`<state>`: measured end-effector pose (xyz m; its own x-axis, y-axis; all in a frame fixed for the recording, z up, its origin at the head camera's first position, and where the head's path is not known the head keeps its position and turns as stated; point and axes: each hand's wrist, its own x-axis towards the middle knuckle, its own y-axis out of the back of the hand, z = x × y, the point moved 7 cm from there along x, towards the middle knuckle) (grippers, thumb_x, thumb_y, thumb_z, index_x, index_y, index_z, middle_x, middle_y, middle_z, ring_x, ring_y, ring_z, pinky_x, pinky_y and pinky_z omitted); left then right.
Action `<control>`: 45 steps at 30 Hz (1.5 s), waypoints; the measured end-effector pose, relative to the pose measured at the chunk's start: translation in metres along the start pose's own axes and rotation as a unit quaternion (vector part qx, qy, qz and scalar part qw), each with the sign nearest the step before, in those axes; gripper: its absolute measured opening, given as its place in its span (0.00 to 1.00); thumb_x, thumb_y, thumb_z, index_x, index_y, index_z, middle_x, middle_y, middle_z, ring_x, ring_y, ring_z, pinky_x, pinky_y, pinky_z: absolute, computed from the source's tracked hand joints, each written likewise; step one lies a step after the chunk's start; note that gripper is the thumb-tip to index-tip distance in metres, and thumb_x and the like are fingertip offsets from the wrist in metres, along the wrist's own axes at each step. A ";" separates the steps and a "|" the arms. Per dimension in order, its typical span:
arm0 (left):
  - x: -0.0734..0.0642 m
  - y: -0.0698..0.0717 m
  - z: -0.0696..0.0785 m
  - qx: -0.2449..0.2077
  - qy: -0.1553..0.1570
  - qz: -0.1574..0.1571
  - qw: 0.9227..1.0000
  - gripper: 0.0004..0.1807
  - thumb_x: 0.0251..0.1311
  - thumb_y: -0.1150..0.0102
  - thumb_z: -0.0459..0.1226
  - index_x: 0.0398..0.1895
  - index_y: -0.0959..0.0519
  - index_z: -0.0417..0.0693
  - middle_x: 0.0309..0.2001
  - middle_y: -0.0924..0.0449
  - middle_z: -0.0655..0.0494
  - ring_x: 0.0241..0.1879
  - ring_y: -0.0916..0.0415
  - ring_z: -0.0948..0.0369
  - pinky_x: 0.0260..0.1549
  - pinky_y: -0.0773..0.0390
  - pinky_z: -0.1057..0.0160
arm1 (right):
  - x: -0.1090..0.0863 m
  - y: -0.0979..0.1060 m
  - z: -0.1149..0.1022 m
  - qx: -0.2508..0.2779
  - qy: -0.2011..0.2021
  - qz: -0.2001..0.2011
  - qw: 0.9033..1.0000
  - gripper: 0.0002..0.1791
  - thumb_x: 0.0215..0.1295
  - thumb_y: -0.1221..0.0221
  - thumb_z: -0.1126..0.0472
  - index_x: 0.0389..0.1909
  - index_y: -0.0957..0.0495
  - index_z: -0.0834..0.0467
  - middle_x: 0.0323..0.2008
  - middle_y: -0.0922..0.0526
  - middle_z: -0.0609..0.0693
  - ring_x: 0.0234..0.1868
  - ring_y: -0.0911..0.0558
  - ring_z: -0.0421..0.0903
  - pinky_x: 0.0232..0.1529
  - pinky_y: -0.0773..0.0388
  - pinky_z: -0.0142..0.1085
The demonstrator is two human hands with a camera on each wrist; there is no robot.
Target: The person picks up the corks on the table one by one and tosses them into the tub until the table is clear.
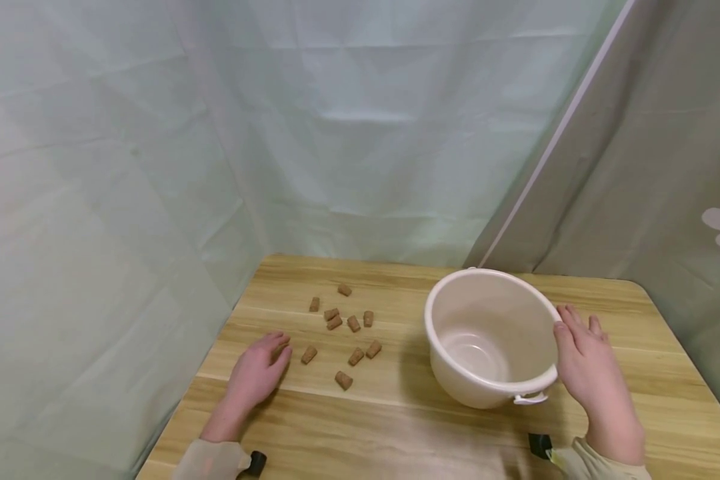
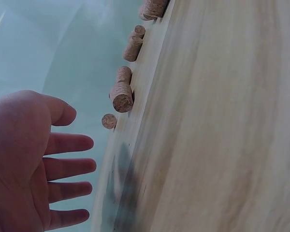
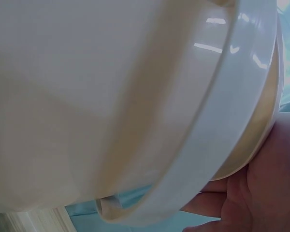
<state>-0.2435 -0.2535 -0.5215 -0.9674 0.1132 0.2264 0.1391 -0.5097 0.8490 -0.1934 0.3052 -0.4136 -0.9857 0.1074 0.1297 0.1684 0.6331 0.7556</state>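
In the head view, a cream plastic bucket [image 1: 465,390] stands on the right half of the table. My right hand [image 1: 588,360] touches the right side of its rim, fingers extended along the outside and thumb at the rim's edge. The right wrist view shows the bucket's wall [image 3: 77,96] up close, the right hand [image 3: 261,183] partly hidden behind the rim. Over the table's left side, my left hand [image 1: 258,370] is empty, its fingers spread loosely. Several corks [image 1: 356,357] lie scattered between that hand and the bucket, the closest cork [image 1: 309,355] just right of its fingertips.
The table [image 1: 360,440] has a light wood-grain top. Pale green curtains [image 1: 360,133] hang behind and on the left, and a greyer curtain [image 1: 624,147] hangs on the right. A small handle lug [image 1: 531,399] juts from the bucket's near side.
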 end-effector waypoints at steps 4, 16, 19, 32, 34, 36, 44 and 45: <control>0.002 0.000 0.003 0.002 -0.005 0.002 1.000 0.20 0.78 0.40 0.41 0.61 0.16 0.34 0.65 0.20 0.35 0.68 0.25 0.36 0.68 0.29 0.34 | 0.001 0.000 0.000 -0.005 -0.007 -0.002 1.000 0.35 0.89 0.70 0.49 0.80 0.43 0.73 0.79 0.47 0.75 0.79 0.60 0.81 0.76 0.63 0.74; 0.005 -0.001 0.007 0.003 -0.009 0.004 1.000 0.19 0.77 0.39 0.40 0.61 0.16 0.34 0.64 0.19 0.35 0.68 0.25 0.36 0.69 0.30 0.34 | 0.002 0.002 -0.001 -0.004 -0.005 0.002 1.000 0.35 0.89 0.69 0.49 0.79 0.44 0.74 0.79 0.47 0.77 0.80 0.56 0.79 0.77 0.59 0.71; 0.005 -0.001 0.007 0.005 -0.010 0.007 1.000 0.19 0.76 0.38 0.39 0.60 0.16 0.34 0.64 0.18 0.35 0.68 0.25 0.35 0.68 0.29 0.34 | 0.001 0.003 -0.001 -0.005 -0.005 0.001 1.000 0.35 0.89 0.69 0.49 0.79 0.44 0.74 0.79 0.47 0.77 0.80 0.56 0.79 0.77 0.59 0.71; 0.002 -0.002 0.011 0.025 -0.003 0.023 0.999 0.18 0.69 0.30 0.42 0.54 0.13 0.38 0.56 0.14 0.38 0.60 0.21 0.37 0.61 0.23 0.36 | 0.001 0.001 0.000 -0.010 -0.011 -0.004 1.000 0.35 0.89 0.69 0.49 0.79 0.43 0.74 0.79 0.46 0.77 0.80 0.52 0.78 0.77 0.57 0.71; 0.002 -0.003 0.011 0.032 0.000 0.021 0.999 0.20 0.68 0.29 0.44 0.54 0.13 0.38 0.56 0.15 0.37 0.61 0.22 0.37 0.61 0.23 0.36 | 0.001 0.001 0.001 -0.009 -0.011 -0.004 1.000 0.36 0.89 0.69 0.49 0.79 0.43 0.74 0.79 0.46 0.77 0.80 0.52 0.78 0.77 0.56 0.72; 0.002 -0.004 0.011 0.036 0.000 0.020 0.999 0.21 0.67 0.28 0.44 0.54 0.13 0.38 0.57 0.16 0.36 0.61 0.23 0.37 0.60 0.23 0.36 | 0.001 0.001 0.000 -0.010 -0.010 -0.003 1.000 0.35 0.89 0.69 0.49 0.79 0.43 0.74 0.78 0.45 0.77 0.80 0.52 0.78 0.76 0.55 0.72; 0.002 -0.011 0.013 0.048 0.000 0.009 0.999 0.20 0.65 0.25 0.47 0.50 0.13 0.41 0.55 0.16 0.39 0.60 0.23 0.38 0.59 0.23 0.36 | 0.001 0.000 0.000 -0.017 -0.006 -0.003 1.000 0.35 0.89 0.69 0.49 0.78 0.42 0.75 0.78 0.44 0.77 0.79 0.49 0.79 0.75 0.52 0.74; 0.002 -0.013 0.013 0.048 0.001 0.007 0.999 0.20 0.65 0.25 0.47 0.49 0.13 0.41 0.55 0.16 0.40 0.60 0.23 0.39 0.59 0.23 0.36 | 0.001 0.000 0.000 -0.019 -0.007 -0.003 1.000 0.36 0.89 0.69 0.49 0.78 0.42 0.75 0.78 0.44 0.77 0.79 0.49 0.79 0.74 0.51 0.74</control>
<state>-0.2450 -0.2362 -0.5257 -0.9656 0.1061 0.2374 0.1714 -0.4269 0.8879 -0.1946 0.3055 -0.4130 -0.9866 0.1140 0.1169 0.1623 0.6048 0.7796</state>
